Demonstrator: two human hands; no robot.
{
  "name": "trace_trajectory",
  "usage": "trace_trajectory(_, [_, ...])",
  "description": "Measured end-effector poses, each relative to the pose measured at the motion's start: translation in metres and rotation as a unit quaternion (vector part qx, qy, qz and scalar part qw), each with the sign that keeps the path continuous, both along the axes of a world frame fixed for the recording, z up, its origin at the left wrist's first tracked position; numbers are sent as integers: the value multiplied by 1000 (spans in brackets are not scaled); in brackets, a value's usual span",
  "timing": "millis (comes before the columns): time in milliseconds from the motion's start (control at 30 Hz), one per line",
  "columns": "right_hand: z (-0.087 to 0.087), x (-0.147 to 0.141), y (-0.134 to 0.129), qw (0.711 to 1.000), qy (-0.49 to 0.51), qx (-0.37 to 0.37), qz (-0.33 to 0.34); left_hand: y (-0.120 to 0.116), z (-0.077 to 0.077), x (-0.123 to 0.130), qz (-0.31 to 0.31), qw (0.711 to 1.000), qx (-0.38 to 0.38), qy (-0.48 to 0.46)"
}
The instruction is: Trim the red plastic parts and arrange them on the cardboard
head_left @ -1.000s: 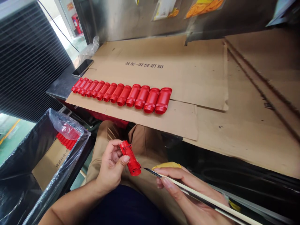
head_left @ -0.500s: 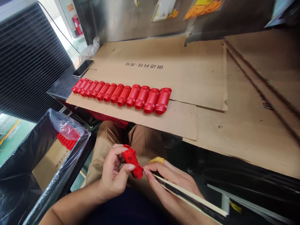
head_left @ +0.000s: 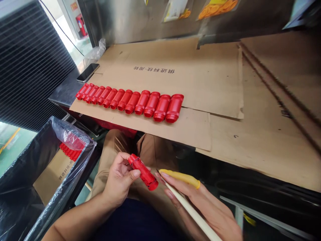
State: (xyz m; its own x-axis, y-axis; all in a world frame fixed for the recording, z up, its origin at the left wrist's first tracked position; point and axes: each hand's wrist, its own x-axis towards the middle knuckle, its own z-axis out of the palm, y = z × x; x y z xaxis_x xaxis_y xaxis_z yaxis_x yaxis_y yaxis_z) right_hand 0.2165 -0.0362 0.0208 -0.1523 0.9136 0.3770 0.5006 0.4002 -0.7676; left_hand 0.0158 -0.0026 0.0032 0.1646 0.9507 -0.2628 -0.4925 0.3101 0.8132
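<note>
Above my lap, my left hand grips a red plastic tube between thumb and fingers. The tube is tilted, its lower end towards the right, with slots and dark lines along the side facing me. My right hand is closed around a slim pale-handled tool with a dark, narrow tip. That tip is close to the tube's right side; contact cannot be made out. A yellow finger cot covers one finger of my right hand. On the cardboard ahead lies a row of similar red tubes.
Cardboard sheets cover the bench, with a phone at its left. A plastic-lined bin on my left holds cardboard and red parts. Bags of orange rings hang on the metal back panel.
My right hand and the tool have turned and shifted right, away from the tube's end. My left hand has rolled the tube, showing its slotted side more.
</note>
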Motion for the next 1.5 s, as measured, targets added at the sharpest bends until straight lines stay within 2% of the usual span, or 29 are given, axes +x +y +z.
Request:
trace_trajectory(100, [-1, -15, -4, 996, 76, 17, -31, -3, 0, 1, 0, 999, 27, 34])
trace_trajectory(200, [-2, -24, -4, 993, 111, 16, -21, -6, 0, 3, 3, 998, 49, 44])
trace_trajectory(333, [1, -25, -3, 995, 97, 2, 5, -8, 0, 5, 10, 997, 56, 44])
trace_trajectory(667, [-1, -29, -2, 995, 96, 19, -5, -8, 2, 5, 2, 996, 73, 52])
trace_trajectory(833, [-4, -29, -6, 995, 90, 37, -28, -11, 0, 8, 23, 996, 61, 64])
trace_trajectory(1100, [-4, -24, -6, 995, 91, 24, -13, -11, -3, 7, 21, 996, 65, 48])
trace_trajectory(1167, [-2, -19, -3, 995, 75, 40, -43, -10, -2, 6, 24, 998, 51, 37])
trace_trajectory(1233, [1, -11, 3, 992, 51, 41, -104, -9, -1, 4, 0, 1000, 17, -3])
trace_trajectory(1300, [4, -3, 11, 989, 46, -8, -142, -7, 1, 2, -61, 996, -26, -52])
trace_trajectory(1333, [6, 0, 15, 988, 53, -56, -132, -6, 2, 1, -96, 992, -46, -69])
trace_trajectory(1400, [8, 3, 22, 980, 75, -173, -59, -3, 4, -2, -150, 982, -84, -81])
trace_trajectory(1500, [9, 1, 27, 934, 130, -331, 18, -1, 8, -5, -188, 972, -99, -97])
